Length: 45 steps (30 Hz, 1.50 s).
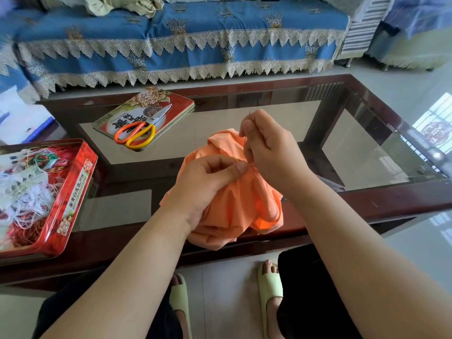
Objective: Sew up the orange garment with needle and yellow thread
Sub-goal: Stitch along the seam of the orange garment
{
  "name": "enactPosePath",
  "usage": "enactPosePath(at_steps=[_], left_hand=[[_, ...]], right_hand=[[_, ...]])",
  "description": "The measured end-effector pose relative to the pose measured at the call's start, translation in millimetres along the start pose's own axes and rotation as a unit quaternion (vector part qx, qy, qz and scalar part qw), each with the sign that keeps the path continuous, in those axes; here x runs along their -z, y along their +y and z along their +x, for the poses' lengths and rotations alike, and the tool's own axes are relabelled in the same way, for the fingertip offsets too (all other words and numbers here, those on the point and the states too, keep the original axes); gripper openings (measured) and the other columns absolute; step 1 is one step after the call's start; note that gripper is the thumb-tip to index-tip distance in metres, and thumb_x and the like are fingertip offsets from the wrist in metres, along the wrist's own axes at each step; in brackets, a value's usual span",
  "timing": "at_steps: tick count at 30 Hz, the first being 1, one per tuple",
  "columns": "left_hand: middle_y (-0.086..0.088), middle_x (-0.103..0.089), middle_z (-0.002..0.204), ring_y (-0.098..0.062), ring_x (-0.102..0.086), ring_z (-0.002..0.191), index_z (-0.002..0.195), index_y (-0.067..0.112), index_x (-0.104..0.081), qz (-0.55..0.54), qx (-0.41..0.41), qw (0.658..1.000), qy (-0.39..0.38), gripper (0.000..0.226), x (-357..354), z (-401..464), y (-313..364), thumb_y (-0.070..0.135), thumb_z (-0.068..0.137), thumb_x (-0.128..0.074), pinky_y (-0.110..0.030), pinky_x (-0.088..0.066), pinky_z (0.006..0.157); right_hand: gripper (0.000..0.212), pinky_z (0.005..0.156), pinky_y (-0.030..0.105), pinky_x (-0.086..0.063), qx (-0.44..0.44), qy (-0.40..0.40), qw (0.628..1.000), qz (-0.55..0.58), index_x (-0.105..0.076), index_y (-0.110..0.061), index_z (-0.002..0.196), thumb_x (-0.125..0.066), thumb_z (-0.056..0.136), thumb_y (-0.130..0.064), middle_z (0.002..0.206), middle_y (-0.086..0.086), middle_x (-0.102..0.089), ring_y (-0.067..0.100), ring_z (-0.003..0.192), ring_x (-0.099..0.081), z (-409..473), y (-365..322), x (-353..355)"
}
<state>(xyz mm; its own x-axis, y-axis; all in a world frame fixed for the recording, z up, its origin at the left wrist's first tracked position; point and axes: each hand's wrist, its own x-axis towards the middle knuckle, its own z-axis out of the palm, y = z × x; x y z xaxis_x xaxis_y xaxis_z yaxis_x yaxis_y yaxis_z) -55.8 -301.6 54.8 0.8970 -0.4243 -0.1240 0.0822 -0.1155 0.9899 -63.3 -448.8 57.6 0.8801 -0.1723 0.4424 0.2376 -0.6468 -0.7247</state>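
Garment: bunched orange fabric garment (pixel 234 206), held up between both hands above the near edge of the table, its lower folds hanging in front of the table's frame.
Left hand: left hand (pixel 205 184) curled round the gathered cloth from the left, thumb and forefinger pinching a fold at the working spot.
Right hand: right hand (pixel 266 148) just right of that spot, fingers curled, thumb and forefinger pinching a thin steel needle (pixel 245 140) that stands nearly upright; its upper end shows above the fingers.
Thread: fine yellow thread (pixel 245 152), visible as a short strand running from the needle down to the cloth; where it enters the fabric is too small to tell.
Table: dark wooden coffee table with a glass top (pixel 367 133), directly in front of the seated person.
Lid: flat red tin lid with a flower print (pixel 176 101), lying on the glass at the far left.
Scissors: steel scissors with orange and yellow handles (pixel 141 130), resting on the lid, blades closed.
Tin: open red rectangular tin (pixel 80 192) at the table's left end, filled with tangled threads of white, red, green and yellow (pixel 27 192).
Sofa: sofa under a blue cover with lace fringe (pixel 195 45), beyond the table.
Slippers: pale green slippers (pixel 270 287) on the person's feet, on the tiled floor below.
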Motion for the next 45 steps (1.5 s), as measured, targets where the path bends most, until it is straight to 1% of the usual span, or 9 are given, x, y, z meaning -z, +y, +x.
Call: enactPosePath(at_steps=[9, 13, 19, 23, 26, 32, 38, 41, 45], left_hand=[[0.020, -0.061, 0.065, 0.007, -0.052, 0.065, 0.076, 0.032, -0.071, 0.194, -0.040, 0.980, -0.020, 0.014, 14.2, 1.3, -0.6, 0.043, 0.071, -0.077, -0.006, -0.038, 0.058], [0.025, -0.062, 0.069, 0.009, -0.052, 0.065, 0.074, 0.036, -0.069, 0.238, -0.044, 0.969, -0.051, 0.012, 19.1, 0.6, 0.7, 0.045, 0.071, -0.076, -0.009, -0.037, 0.058], [0.012, -0.065, 0.080, -0.009, -0.060, 0.082, 0.075, 0.033, -0.069, 0.264, -0.003, 0.961, -0.080, 0.019, 24.8, 1.4, -1.3, 0.051, 0.072, -0.070, -0.026, -0.043, 0.068], [0.011, -0.071, 0.091, -0.015, -0.063, 0.098, 0.077, 0.032, -0.073, 0.139, 0.025, 0.990, -0.027, 0.027, 22.3, 0.5, -2.6, 0.056, 0.067, -0.065, -0.037, -0.048, 0.093], [0.009, -0.073, 0.098, -0.018, -0.064, 0.103, 0.081, 0.034, -0.076, 0.077, 0.041, 0.996, -0.022, 0.030, 14.5, -0.4, -5.2, 0.057, 0.064, -0.066, -0.043, -0.046, 0.101], [0.023, -0.072, 0.081, 0.009, -0.063, 0.080, 0.084, 0.032, -0.072, 0.113, 0.052, 0.989, -0.074, 0.018, -8.2, -2.1, -15.3, 0.043, 0.090, -0.060, -0.010, -0.042, 0.070], [0.009, -0.069, 0.083, -0.006, -0.059, 0.084, 0.084, 0.026, -0.071, 0.088, 0.050, 0.995, -0.008, 0.028, -13.8, 1.0, -18.4, 0.042, 0.097, -0.051, -0.016, -0.040, 0.069], [0.006, -0.070, 0.074, -0.016, -0.063, 0.084, 0.072, 0.026, -0.071, 0.030, 0.052, 0.997, 0.045, 0.033, -8.4, 5.8, -22.0, 0.042, 0.096, -0.055, -0.028, -0.045, 0.076], [-0.006, -0.069, 0.071, -0.024, -0.063, 0.077, 0.083, 0.020, -0.075, -0.068, 0.088, 0.991, 0.072, 0.024, -4.6, 9.6, -25.3, 0.032, 0.096, -0.058, -0.038, -0.050, 0.079]], right_hand=[[0.017, 0.059, 0.038, -0.050, 0.008, -0.073, 0.996, -0.045, -0.050, -0.019, 0.089, -0.041, 0.102, -0.025, 0.053, -0.007, -0.056, 0.009, 0.047, -0.054, 4.7, 4.6, 9.8], [0.015, 0.061, 0.042, -0.051, 0.045, -0.103, 0.987, -0.116, -0.056, -0.016, 0.100, -0.042, 0.101, -0.024, 0.067, -0.013, -0.055, 0.015, 0.057, -0.053, 4.1, 6.4, 12.5], [0.020, 0.061, 0.046, -0.051, 0.052, -0.057, 0.992, -0.104, -0.057, -0.014, 0.102, -0.040, 0.095, -0.023, 0.082, 0.005, -0.066, 0.026, 0.065, -0.057, 4.1, 11.0, 15.2], [0.010, 0.059, 0.041, -0.051, 0.035, -0.025, 0.998, -0.052, -0.052, -0.027, 0.091, -0.044, 0.096, -0.025, 0.067, -0.023, -0.057, 0.018, 0.060, -0.054, 4.6, 13.3, 15.8], [0.011, 0.061, 0.038, -0.051, 0.013, -0.037, 0.999, -0.026, -0.056, -0.027, 0.090, -0.049, 0.098, -0.026, 0.063, -0.013, -0.060, 0.012, 0.058, -0.056, 6.4, 15.7, 14.8], [0.011, 0.057, 0.014, -0.046, -0.022, -0.099, 0.991, 0.083, -0.070, -0.014, 0.094, -0.059, 0.095, -0.014, 0.079, -0.007, -0.070, 0.008, 0.060, -0.060, 10.1, 1.6, 2.9], [0.024, 0.039, 0.018, -0.036, -0.142, -0.157, 0.921, 0.328, -0.061, -0.005, 0.092, -0.044, 0.102, -0.019, 0.081, 0.006, -0.072, 0.015, 0.048, -0.049, -3.7, -23.2, 9.1], [0.025, 0.033, 0.017, -0.030, -0.230, -0.188, 0.902, 0.314, -0.057, -0.009, 0.088, -0.041, 0.103, -0.022, 0.064, 0.008, -0.065, 0.013, 0.039, -0.045, -13.9, -21.5, 11.4], [0.024, 0.031, 0.017, -0.029, -0.278, -0.219, 0.892, 0.282, -0.051, -0.009, 0.085, -0.038, 0.104, -0.019, 0.057, 0.007, -0.064, 0.013, 0.033, -0.046, -25.8, -17.5, 8.8]])
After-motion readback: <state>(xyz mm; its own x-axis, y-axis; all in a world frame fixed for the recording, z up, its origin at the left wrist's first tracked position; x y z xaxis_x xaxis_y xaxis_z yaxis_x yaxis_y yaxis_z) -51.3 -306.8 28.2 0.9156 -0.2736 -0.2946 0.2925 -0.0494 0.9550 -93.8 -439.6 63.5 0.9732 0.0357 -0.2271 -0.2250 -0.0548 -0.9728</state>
